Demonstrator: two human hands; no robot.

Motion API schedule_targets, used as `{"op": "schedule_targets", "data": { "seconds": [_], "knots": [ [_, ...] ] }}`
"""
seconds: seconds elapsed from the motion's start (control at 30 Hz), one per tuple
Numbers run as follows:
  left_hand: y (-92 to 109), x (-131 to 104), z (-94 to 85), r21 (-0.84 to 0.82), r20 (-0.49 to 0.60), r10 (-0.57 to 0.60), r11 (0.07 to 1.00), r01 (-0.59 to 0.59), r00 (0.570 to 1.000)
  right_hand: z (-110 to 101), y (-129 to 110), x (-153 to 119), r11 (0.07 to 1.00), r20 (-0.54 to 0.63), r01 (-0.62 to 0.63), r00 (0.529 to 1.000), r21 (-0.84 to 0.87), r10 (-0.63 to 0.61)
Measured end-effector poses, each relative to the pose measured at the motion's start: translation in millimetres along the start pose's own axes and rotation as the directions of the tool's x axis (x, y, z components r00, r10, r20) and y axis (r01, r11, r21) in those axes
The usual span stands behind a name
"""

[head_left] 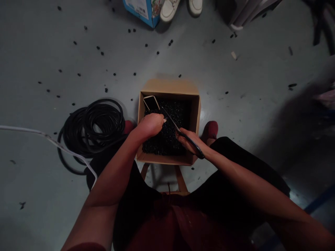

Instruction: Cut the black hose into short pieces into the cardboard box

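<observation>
Between my legs stands an open cardboard box (195, 122), its bottom covered with many small cut black pieces (170, 139). My right hand (188, 139) is closed around the dark handles of a pair of scissors (171, 120). The scissors' blades point up and left over the box. Just left of the blades, my left hand (152, 124) is closed, thumb and fingers pinched together; what lies in its grip is too dark to make out. A dark flat rectangle with a light rim (151, 103) leans in the box's far left corner.
Left of the box, a coil of black hose (94, 129) lies on the grey floor. A white cable (60, 143) crosses near my left arm. Small black bits are scattered about. Ahead are a blue carton (138, 10), another person's white shoes (169, 9) and a plastic stool leg (239, 19).
</observation>
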State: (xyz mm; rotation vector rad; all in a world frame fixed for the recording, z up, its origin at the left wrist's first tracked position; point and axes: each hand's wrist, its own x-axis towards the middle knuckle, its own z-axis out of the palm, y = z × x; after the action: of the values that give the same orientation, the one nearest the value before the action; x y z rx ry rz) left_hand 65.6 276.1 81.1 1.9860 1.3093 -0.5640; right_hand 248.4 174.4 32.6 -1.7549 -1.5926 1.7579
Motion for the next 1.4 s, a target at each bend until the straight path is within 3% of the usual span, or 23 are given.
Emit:
{"op": "schedule_targets", "data": {
  "seconds": [0.1, 0.3, 0.5, 0.6, 0.7, 0.83, 0.9, 1.07, 1.4],
  "knots": [
    [-4.7, 2.3, 4.5, 0.003, -0.010, 0.031, 1.000, -0.031, 0.999, 3.0, 0.9, -1.8, 1.000, 0.013, -0.009, 1.000, -0.006, 0.009],
    [-6.6, 3.3, 8.6, 0.130, 0.115, 0.024, 0.991, -0.039, 0.993, 8.2, -1.3, -6.6, 0.996, 0.072, -0.024, 0.997, -0.082, 0.030],
    [-5.3, 5.6, 11.1, 0.158, 0.173, 0.002, 0.987, -0.030, 0.985, 12.7, 1.7, -7.9, 0.993, 0.061, -0.049, 0.997, -0.109, 0.056],
    [-6.8, 7.5, 13.2, 0.108, 0.136, 0.012, 0.994, -0.027, 0.991, 14.0, 1.9, -9.3, 0.989, 0.099, -0.149, 0.984, -0.006, 0.149],
    [-6.6, 7.4, 9.9, 0.000, 0.032, 0.037, 0.999, -0.037, 0.999, 10.8, 1.0, -9.7, 0.958, 0.139, -0.244, 0.965, 0.152, 0.223],
    [-4.4, 4.2, -1.6, -0.269, -0.189, 0.122, 0.948, -0.171, 0.974, 0.1, 0.8, -5.2, 0.917, 0.078, -0.177, 0.984, 0.358, 0.160],
    [-4.3, 2.8, -6.4, -0.398, -0.251, 0.134, 0.889, -0.228, 0.959, -5.7, 0.8, -1.5, 0.889, 0.044, -0.117, 0.993, 0.442, 0.109],
    [-7.5, 2.9, -10.9, -0.570, -0.264, 0.064, 0.794, -0.210, 0.962, -16.8, -2.1, 2.0, 0.817, 0.043, -0.019, 0.999, 0.576, -0.007],
    [-3.9, 1.7, -9.3, -0.685, -0.278, -0.058, 0.712, -0.155, 0.959, -18.3, -6.5, -3.6, 0.834, 0.152, -0.012, 0.985, 0.552, -0.087]
  ]
}}
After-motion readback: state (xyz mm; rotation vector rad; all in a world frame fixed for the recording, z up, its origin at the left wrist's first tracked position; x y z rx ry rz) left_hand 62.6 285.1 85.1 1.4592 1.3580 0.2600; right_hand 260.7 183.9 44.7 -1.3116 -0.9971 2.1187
